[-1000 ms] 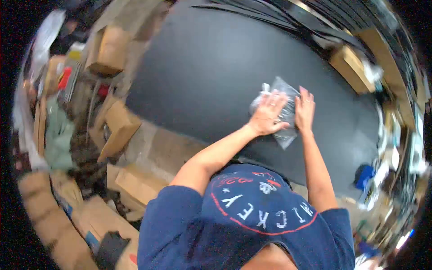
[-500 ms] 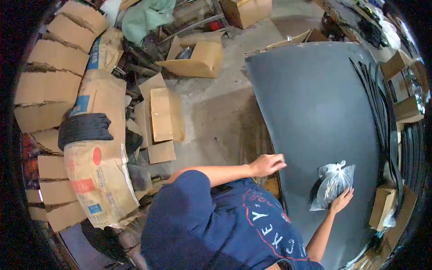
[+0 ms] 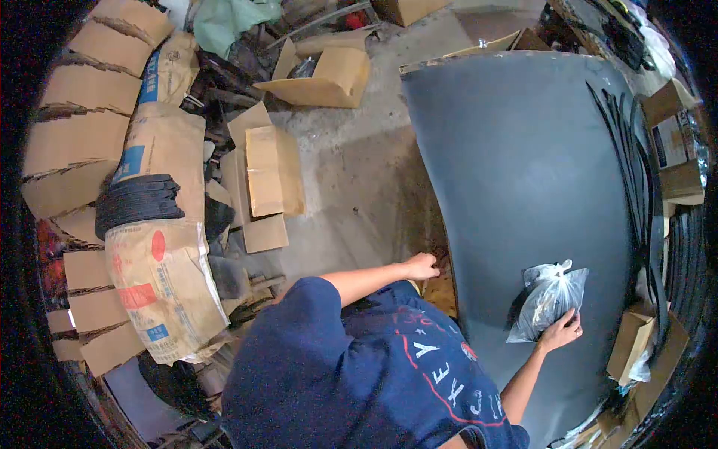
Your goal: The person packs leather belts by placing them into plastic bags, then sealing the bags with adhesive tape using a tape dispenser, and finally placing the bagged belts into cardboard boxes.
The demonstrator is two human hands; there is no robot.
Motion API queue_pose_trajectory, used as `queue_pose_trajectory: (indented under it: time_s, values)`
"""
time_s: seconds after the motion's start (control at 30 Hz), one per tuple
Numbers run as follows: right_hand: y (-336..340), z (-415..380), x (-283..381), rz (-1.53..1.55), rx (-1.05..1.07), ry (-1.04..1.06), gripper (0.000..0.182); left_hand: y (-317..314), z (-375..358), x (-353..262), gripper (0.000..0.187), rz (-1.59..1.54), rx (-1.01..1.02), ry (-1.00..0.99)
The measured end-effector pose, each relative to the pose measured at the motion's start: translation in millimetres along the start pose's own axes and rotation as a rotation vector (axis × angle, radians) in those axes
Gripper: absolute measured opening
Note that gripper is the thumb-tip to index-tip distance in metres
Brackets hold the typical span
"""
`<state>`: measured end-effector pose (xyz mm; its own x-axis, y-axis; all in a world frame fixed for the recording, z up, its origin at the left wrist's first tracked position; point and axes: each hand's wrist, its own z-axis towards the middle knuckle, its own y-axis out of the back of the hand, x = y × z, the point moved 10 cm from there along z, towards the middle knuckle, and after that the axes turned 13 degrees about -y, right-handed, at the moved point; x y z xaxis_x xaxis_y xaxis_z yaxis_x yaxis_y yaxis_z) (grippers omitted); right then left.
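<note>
A clear plastic bag [image 3: 544,303], knotted at its top, lies on a dark grey sheet-like tabletop [image 3: 516,165]. Its contents look dark and metallic, but I cannot make them out. At the bag's lower right edge is my right hand [image 3: 561,331], fingers curled against the plastic. My left hand [image 3: 420,266] is closed in a fist just left of the tabletop's edge, apart from the bag. Whatever is inside that fist, if anything, is hidden.
Black strips [image 3: 624,165] run along the tabletop's right side, near a small carton [image 3: 630,344]. Open cardboard boxes [image 3: 273,172] stand on the floor at left. Beyond them are paper sacks [image 3: 161,277] with a black bundle [image 3: 140,203] on top, beside stacked cardboard [image 3: 75,142].
My left hand has drawn back leftward, off the tabletop's edge, and its fingers have curled in. The right hand's fingers have curled more at the bag. The view has shifted slightly.
</note>
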<state>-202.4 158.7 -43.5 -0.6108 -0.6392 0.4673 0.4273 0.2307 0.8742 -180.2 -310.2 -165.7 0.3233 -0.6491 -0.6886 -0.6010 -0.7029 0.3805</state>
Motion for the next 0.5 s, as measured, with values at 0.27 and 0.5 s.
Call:
queue_pose_trajectory:
  time_s: [0.27,0.5]
  values:
    - [-1,-3,1,0.088,0.099,-0.036,0.042,12,-3,-6,0.044,0.229,0.180,-0.010]
    - [23,-17,1,0.123,0.089,-0.137,0.046,-23,-33,-104,0.055,-0.315,0.650,-0.385]
